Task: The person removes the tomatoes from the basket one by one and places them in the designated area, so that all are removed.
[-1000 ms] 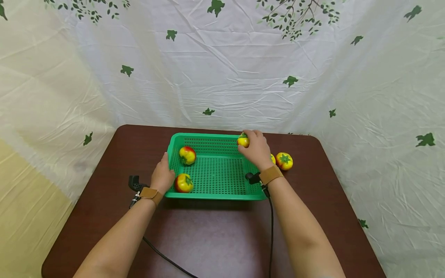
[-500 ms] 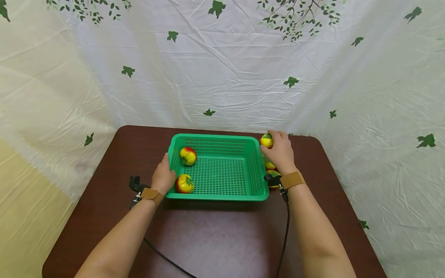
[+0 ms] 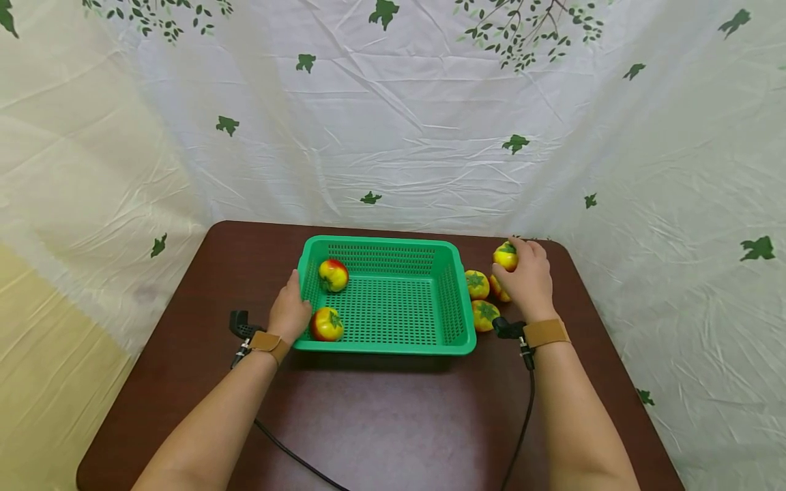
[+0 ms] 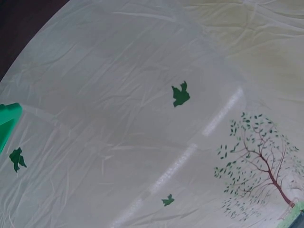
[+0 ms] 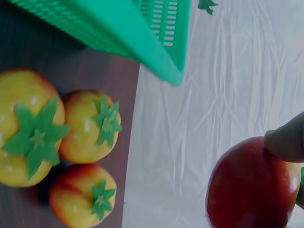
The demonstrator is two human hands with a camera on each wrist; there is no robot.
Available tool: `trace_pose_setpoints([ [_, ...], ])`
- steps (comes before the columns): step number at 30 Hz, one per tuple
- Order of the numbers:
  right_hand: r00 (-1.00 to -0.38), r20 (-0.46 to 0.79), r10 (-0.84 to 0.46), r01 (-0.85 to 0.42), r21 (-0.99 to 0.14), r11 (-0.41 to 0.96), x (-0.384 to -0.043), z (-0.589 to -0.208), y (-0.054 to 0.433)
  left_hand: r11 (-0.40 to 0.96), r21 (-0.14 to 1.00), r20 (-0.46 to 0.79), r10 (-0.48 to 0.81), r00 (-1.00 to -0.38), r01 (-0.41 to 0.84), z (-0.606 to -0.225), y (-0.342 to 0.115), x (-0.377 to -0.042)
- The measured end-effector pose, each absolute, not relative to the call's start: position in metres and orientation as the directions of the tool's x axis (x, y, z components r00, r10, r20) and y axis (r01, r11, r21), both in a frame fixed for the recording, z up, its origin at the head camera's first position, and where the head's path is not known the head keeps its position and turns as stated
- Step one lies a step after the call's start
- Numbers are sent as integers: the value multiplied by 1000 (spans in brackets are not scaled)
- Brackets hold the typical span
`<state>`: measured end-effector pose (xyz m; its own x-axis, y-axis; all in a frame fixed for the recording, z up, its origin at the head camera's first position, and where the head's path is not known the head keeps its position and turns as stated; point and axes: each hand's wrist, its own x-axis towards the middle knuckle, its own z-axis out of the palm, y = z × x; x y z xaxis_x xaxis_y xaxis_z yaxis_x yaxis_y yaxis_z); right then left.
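Note:
In the head view my right hand (image 3: 527,278) holds a red-and-yellow tomato (image 3: 505,256) above the table, to the right of the green basket (image 3: 393,350). The right wrist view shows that tomato's red side (image 5: 251,187) with a fingertip (image 5: 287,140) pressed on it. Below and beside the hand, several tomatoes lie on the table; one of them (image 3: 476,284) is close to the basket's right wall. My left hand (image 3: 288,312) grips the basket's left rim. Inside the basket, near that hand, are two tomatoes, a rear one (image 3: 333,275) and a front one (image 3: 327,324).
The dark brown table (image 3: 381,423) has rounded corners. A white cloth with leaf prints (image 3: 393,150) hangs behind it and at both sides. Black cables (image 3: 522,436) run from the wrist cameras towards the front.
My right hand has carried the tomato from over the basket's right rear part rightward, past its rim, to above the tomatoes on the table. The left hand and basket have stayed put.

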<state>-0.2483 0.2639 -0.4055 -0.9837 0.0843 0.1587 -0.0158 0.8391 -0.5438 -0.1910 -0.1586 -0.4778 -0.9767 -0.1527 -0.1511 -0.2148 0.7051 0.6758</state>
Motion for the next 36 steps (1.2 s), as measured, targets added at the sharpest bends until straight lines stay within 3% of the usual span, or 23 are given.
trace_pose_setpoints([
  [36,-979,51,200,137,-564,815,-224,-458,308,691,688,-158,-155,-975,-221,-481,-159,-191],
])
